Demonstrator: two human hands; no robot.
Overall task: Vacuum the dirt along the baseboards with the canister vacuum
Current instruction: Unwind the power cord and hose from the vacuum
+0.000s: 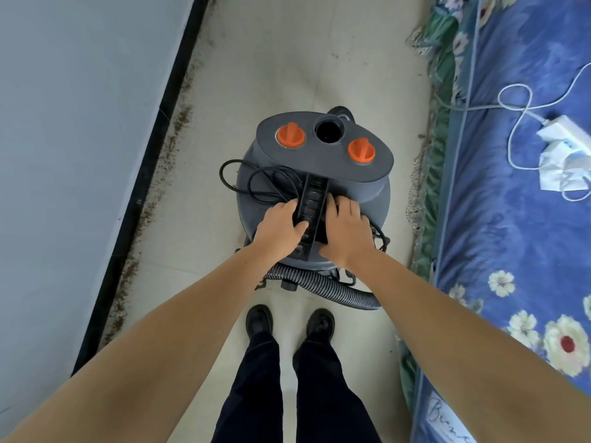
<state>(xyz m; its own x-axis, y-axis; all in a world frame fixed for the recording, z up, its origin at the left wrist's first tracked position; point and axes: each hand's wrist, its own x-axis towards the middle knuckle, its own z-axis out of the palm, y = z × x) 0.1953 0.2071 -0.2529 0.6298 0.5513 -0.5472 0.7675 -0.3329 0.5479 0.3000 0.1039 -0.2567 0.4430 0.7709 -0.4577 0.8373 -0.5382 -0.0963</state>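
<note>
Black handle (311,212) in both hands' (281,225) curled grip

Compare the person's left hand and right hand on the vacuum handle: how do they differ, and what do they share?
The left hand grips the handle from the wall side, thumb lying across it; the right hand grips from the bed side, its thumb hidden. The left hand lies by the coiled cord; the right hand does not. Both curl round the same handle atop the vacuum.
</note>
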